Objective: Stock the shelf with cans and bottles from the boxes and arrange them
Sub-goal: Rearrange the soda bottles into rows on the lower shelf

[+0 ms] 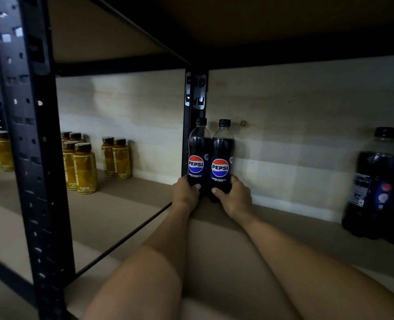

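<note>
Dark cola bottles — left hand, right hand gripping one each.

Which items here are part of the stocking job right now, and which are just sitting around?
In the job:
- left cola bottle, gripped low by the left hand
- right cola bottle, gripped low by the right hand
- shelf board they stand on, by the back post

Just sitting:
- yellow drink bottles in the left bay
- cola bottle pack at far right
</note>
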Demonstrator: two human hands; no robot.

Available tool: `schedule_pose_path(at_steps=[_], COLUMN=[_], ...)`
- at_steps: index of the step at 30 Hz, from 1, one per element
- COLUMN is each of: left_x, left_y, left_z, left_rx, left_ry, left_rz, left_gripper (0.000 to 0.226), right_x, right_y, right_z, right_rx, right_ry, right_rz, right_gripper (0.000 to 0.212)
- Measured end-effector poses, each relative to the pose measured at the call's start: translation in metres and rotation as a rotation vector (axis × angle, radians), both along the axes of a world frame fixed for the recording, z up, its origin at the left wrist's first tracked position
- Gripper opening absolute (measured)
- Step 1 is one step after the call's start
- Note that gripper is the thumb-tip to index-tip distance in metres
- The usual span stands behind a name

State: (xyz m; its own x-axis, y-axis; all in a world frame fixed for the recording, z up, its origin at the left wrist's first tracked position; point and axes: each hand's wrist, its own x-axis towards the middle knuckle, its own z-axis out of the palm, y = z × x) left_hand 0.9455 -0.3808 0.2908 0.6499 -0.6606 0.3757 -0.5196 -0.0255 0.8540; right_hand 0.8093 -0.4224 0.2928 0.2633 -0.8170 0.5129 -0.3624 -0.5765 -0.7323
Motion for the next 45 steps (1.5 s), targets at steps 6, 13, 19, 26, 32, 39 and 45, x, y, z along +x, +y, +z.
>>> schedule_pose_path(at_steps=[6,13,19,26,32,39,45], left_x=[0.003,0.003,0.001,-0.016,-0.047,-0.123,-0.205], left_y=[-0.004,-0.005,-0.004,0.023,0.057,0.066,0.047], left_z=[-0.002,-0.002,0.0,0.007,0.009,0.004,0.002], left_rx=[0.038,0.066,0.109,0.093,0.147,0.206,0.239], left_ry=[0.012,-0.012,-0.055,-0.055,-0.102,-0.158,-0.19], left_rz=[0.029,0.028,0.024,0.08,0.073,-0.094,-0.248], left_gripper=[0.038,0.039,0.04,0.042,0.042,0.026,0.023], right_x=[0.003,0.005,0.005,-0.023,-0.071,-0.165,-0.27], right_y=[-0.004,-0.006,-0.006,0.009,0.031,0.051,0.054], right_z=[0.0,0.0,0.0,0.001,0.003,0.003,0.001], right_rx=[0.004,-0.001,0.009,0.124,0.231,0.262,0.229], right_ry=[0.026,0.055,0.037,-0.001,-0.08,-0.111,-0.171], right_rz=[-0.028,-0.061,-0.055,-0.073,-0.156,-0.221,-0.393], right_gripper=[0.054,0.053,0.056,0.057,0.034,0.021,0.019])
